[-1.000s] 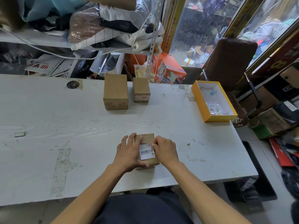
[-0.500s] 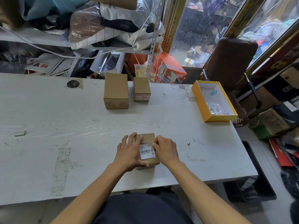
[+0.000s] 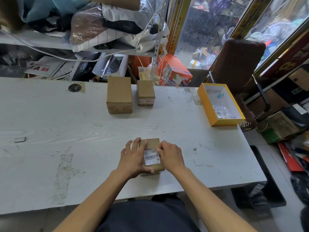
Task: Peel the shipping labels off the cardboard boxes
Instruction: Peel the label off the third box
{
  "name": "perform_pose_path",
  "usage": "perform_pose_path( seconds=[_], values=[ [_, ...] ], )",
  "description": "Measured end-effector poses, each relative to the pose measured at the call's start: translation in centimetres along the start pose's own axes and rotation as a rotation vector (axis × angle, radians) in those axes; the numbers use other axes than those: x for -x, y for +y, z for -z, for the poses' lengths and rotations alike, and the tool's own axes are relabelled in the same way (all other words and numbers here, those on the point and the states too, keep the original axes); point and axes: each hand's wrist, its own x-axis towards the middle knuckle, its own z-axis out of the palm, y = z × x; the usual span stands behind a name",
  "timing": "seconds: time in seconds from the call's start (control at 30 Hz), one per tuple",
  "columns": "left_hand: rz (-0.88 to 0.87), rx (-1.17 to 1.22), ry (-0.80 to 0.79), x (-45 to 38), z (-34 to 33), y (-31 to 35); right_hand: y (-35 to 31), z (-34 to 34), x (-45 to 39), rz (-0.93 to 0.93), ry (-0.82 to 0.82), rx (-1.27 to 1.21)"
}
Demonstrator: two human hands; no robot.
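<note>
A small brown cardboard box (image 3: 151, 154) near the counter's (image 3: 66, 124) front edge is steadied by the left hand (image 3: 133, 158), thumb curled round its near end. The white barcode shipping label's (image 3: 151, 158) right edge is picked at by the right hand's (image 3: 170, 156) curled fingers; lifting seems just begun, and a firm pinch is judged necessary next.

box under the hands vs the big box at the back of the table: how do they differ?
The near box carries a white barcode label on top; the far box shows a bare top. The near box is gripped by the left hand, with the right hand at the label's edge; the far box stands untouched. The near box looks smaller and flatter. Both are plain brown cardboard.
</note>
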Motion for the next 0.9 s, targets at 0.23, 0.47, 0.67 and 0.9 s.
perform_pose_path(
  seconds=[0.23,0.47,0.67,0.9],
  values=[
    [0.009,0.002,-0.005,-0.01,-0.03,-0.05,-0.04,0.18,0.15,0.006,-0.002,-0.011],
    [0.009,-0.002,-0.005,-0.06,-0.05,-0.09,-0.2,0.37,0.39,0.004,-0.018,-0.024],
    [0.011,-0.016,-0.006,-0.03,-0.02,-0.06,-0.29,0.56,0.53,0.012,-0.016,-0.026],
    [0.014,0.002,-0.012,-0.04,-0.02,-0.05,-0.12,0.46,0.46,-0.006,-0.022,-0.049]
  ],
)
